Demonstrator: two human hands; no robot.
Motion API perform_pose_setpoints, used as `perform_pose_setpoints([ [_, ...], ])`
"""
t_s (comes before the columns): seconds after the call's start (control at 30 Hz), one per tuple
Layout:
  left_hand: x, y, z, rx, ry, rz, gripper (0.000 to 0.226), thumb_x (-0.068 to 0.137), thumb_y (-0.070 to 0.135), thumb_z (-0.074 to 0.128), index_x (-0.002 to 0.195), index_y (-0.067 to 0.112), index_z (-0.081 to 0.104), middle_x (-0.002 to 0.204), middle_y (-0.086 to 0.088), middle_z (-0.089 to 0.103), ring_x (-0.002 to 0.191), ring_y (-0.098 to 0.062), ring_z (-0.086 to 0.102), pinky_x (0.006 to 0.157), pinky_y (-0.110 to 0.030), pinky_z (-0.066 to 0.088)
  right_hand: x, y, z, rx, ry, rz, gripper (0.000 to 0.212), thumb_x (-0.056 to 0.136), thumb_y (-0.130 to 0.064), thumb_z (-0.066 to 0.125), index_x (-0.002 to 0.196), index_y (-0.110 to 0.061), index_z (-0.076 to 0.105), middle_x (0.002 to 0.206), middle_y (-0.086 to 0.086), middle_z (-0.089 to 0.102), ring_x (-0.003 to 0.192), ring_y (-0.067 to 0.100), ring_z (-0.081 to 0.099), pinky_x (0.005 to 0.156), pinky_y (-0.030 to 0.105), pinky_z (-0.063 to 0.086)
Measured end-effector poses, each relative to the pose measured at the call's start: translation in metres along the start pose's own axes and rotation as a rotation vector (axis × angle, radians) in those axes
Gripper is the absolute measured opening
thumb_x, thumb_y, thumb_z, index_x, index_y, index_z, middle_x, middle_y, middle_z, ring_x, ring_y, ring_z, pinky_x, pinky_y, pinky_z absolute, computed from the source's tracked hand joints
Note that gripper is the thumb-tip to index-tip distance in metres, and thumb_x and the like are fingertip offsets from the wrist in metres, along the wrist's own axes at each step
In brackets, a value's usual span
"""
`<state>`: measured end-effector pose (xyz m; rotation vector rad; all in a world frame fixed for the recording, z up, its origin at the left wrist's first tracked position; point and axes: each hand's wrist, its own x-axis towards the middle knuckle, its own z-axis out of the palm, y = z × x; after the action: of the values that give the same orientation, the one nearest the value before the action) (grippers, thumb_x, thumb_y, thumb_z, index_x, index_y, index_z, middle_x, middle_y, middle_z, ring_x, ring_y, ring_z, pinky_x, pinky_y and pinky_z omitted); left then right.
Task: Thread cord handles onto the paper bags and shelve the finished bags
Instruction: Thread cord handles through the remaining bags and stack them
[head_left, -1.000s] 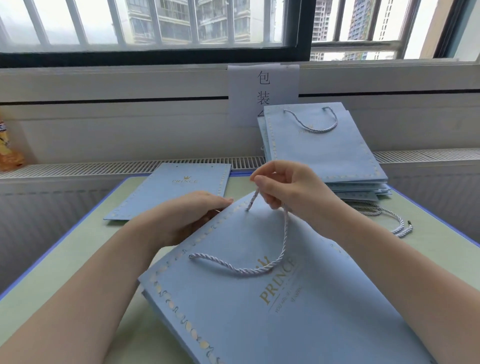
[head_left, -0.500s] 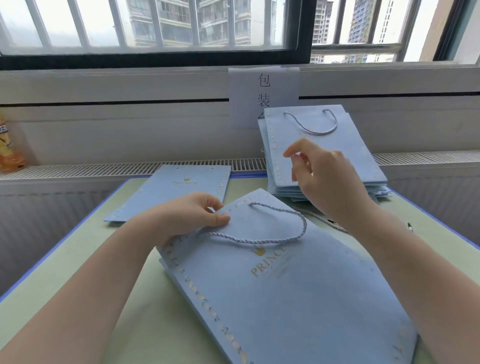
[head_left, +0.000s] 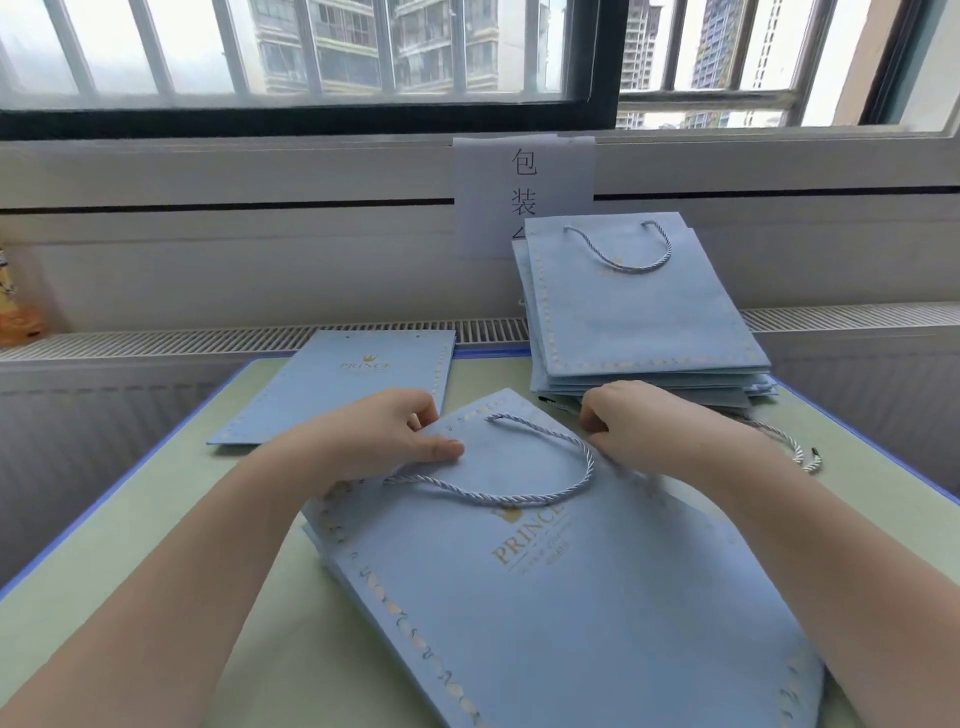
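The right hand (head_left: 621, 421), which half a second ago hovered lifted and empty over the stack, has dropped to the top edge of the near bag (head_left: 545, 582). The cord handle (head_left: 524, 499) now lies as a loose loop on the bag's front face. I judge this side threaded, with the hand going to the mouth for the next cord or for the knot inside.

At 10 o'clock lies a flat bag without a handle (head_left: 343, 384). The left hand (head_left: 379, 441) pinches the near bag's top corner, thumb on the face and fingers curled behind. The right hand, at 1 o'clock from the loop, is curled at the bag's rim; whether it grips paper or cord I cannot tell. Beyond, at 1 o'clock, sits the stack of finished bags (head_left: 639, 322), with a spare cord (head_left: 789, 441) beside it on the table (head_left: 130, 519).
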<state>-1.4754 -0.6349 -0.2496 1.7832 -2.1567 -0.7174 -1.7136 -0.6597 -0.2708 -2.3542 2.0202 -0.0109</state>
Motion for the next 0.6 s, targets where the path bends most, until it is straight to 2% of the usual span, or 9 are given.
perform_pose_setpoints([
  [0.07,-0.006,0.001,-0.010,-0.107,-0.020,0.019,0.024,0.086,0.037,0.065,0.080,0.019,0.051,0.078,-0.001,0.059,0.062,-0.014,0.049,0.058,-0.024,0.037,-0.002,0.002,-0.005,-0.017,0.015,0.041,0.011,0.089,-0.021,0.050,0.096,-0.014,0.052,0.103,0.004,0.053,0.097,0.028,0.053,0.078,0.036,0.046],
  [0.13,-0.010,-0.001,-0.021,-0.280,-0.015,0.054,0.020,0.084,0.032,0.066,0.080,0.016,0.055,0.084,-0.011,0.067,0.064,-0.019,0.054,0.062,-0.027,0.043,-0.006,0.005,-0.010,-0.061,-0.005,0.121,0.009,0.091,-0.024,0.050,0.087,-0.017,0.047,0.099,0.003,0.046,0.095,0.027,0.050,0.074,0.034,0.040],
  [0.23,-0.012,-0.007,-0.033,-0.495,0.102,0.152,0.007,0.084,0.017,0.066,0.085,0.014,0.060,0.076,-0.003,0.071,0.060,-0.015,0.060,0.058,-0.025,0.049,-0.009,0.011,-0.014,-0.059,-0.035,0.203,0.024,0.090,-0.011,0.048,0.072,-0.015,0.034,0.081,0.003,0.038,0.076,0.023,0.046,0.064,0.031,0.038],
  [0.3,-0.013,-0.012,-0.038,-0.541,0.177,0.231,0.015,0.085,0.007,0.064,0.094,0.019,0.061,0.074,-0.001,0.070,0.060,-0.012,0.061,0.057,-0.020,0.051,-0.010,0.012,-0.017,-0.036,-0.032,0.212,0.026,0.088,-0.001,0.042,0.069,-0.013,0.030,0.074,0.004,0.036,0.062,0.017,0.035,0.053,0.028,0.029],
  [0.4,-0.013,-0.017,-0.040,-0.578,0.215,0.303,0.034,0.086,0.000,0.062,0.105,0.028,0.063,0.077,-0.007,0.069,0.063,-0.015,0.062,0.061,-0.019,0.052,-0.011,0.011,-0.019,-0.047,-0.067,0.205,0.029,0.086,0.003,0.042,0.067,-0.012,0.026,0.069,0.004,0.033,0.057,0.015,0.027,0.050,0.027,0.021],
  [0.6,-0.010,-0.020,-0.039,-0.529,0.307,0.305,0.034,0.090,0.001,0.058,0.105,0.030,0.066,0.081,-0.003,0.072,0.067,-0.013,0.066,0.066,-0.023,0.054,-0.009,0.017,-0.024,-0.010,-0.230,0.155,0.037,0.086,-0.006,0.052,0.063,-0.015,0.025,0.063,0.003,0.025,0.055,0.017,0.020,0.047,0.025,0.019],
])
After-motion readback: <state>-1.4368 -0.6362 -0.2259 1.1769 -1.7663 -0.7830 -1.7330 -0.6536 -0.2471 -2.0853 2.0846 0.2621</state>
